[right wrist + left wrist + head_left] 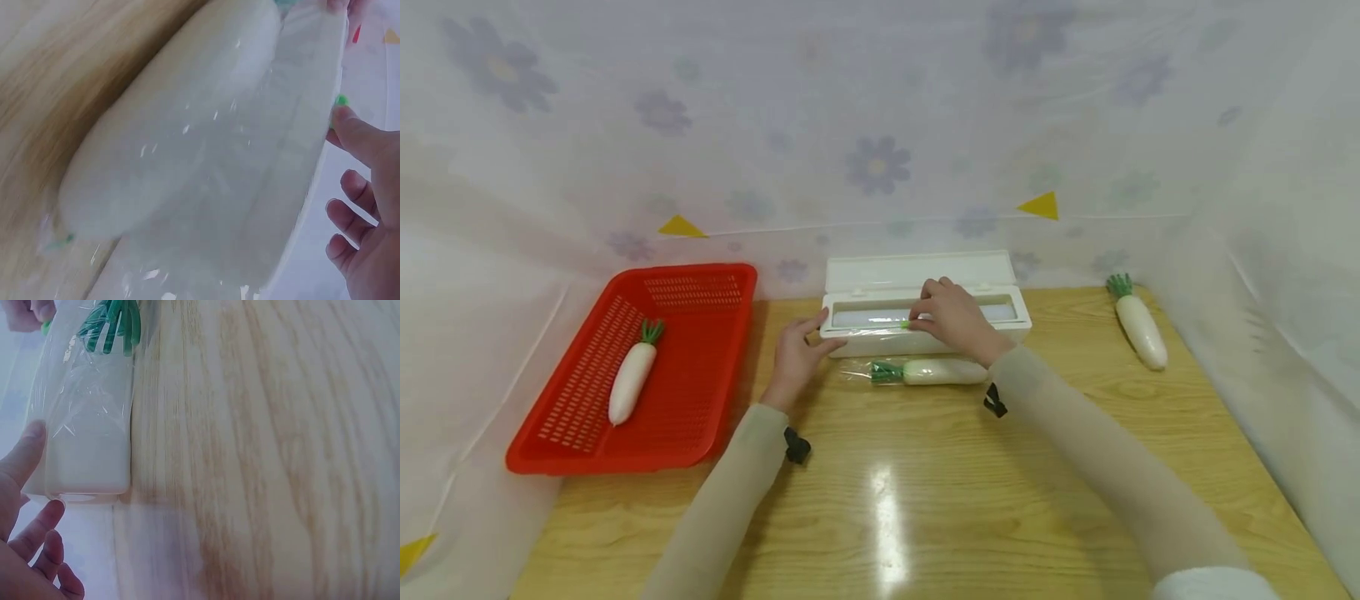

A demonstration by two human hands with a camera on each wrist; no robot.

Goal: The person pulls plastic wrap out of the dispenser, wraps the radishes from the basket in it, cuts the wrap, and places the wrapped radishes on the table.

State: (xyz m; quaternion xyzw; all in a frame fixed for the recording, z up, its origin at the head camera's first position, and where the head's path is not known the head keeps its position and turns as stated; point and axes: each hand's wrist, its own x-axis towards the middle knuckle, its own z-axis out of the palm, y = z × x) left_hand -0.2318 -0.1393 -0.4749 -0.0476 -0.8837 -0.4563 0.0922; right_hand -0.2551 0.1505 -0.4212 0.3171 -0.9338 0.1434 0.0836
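A white cling film box (865,343) stands at the back of the table with its lid (921,271) raised and a film roll (868,318) inside. My left hand (793,358) grips the box's left end, its thumb on the film-covered edge in the left wrist view. With thumb and fingertips my right hand (955,317) pinches the small green slide cutter (905,324) on the box's front rim. In front of the box lies a white radish (943,372) with green leaves, under clear film (87,412) that runs up to the box.
A red plastic basket (700,450) at the left holds another white radish (632,382). A third radish (1141,332) lies near the table's right edge. Flowered sheeting (880,167) hangs behind and at both sides. Wooden tabletop (962,500) extends in front of the hands.
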